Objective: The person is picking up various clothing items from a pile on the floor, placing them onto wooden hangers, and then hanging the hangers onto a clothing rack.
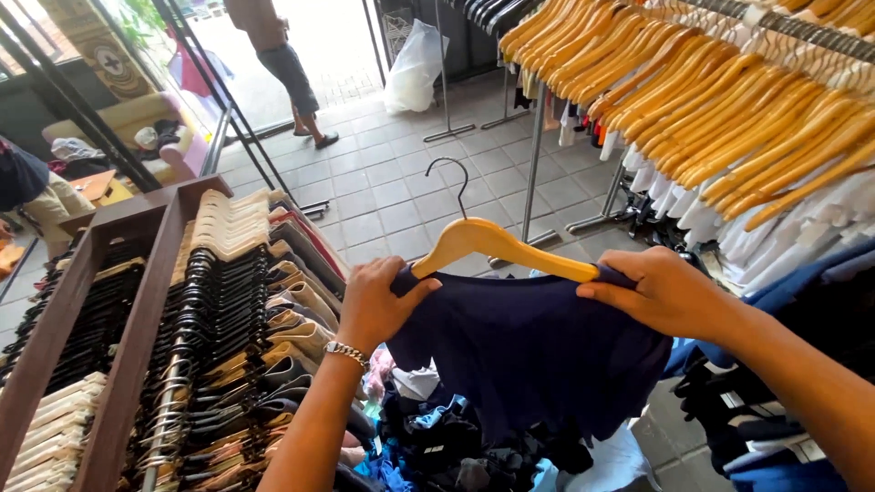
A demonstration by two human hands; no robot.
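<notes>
Garment: a dark navy shirt [529, 351] of soft cloth hangs from a wooden hanger [497, 246], held up at the centre of the view above a heap of mixed clothes [447, 437].
Hanger: pale yellow wood with a thin black wire hook; its 2 arms slope down into the shirt's shoulders.
Left hand [374, 305]: closed on the left shoulder of the shirt, thumb on top and fingers curled under the cloth; a silver link bracelet [346, 353] sits on the wrist.
Right hand [661, 292]: closed over the right shoulder, fingers pressing the cloth onto the hanger's end.
Left side: a dark wooden rack [118, 319] packed with folded trousers on black and cream hangers.
Right side: a metal rail [793, 27] crowded with matching wooden hangers that carry white and blue tops.
Background: grey floor tiles [401, 200] and a person [278, 64] standing at a bright doorway, seen only from the shoulders down.
Hidden: the shirt's collar and front are not visible, and its lower hem merges with the heap below.
Cut off: the hanger's right tip lies under the right hand.
</notes>
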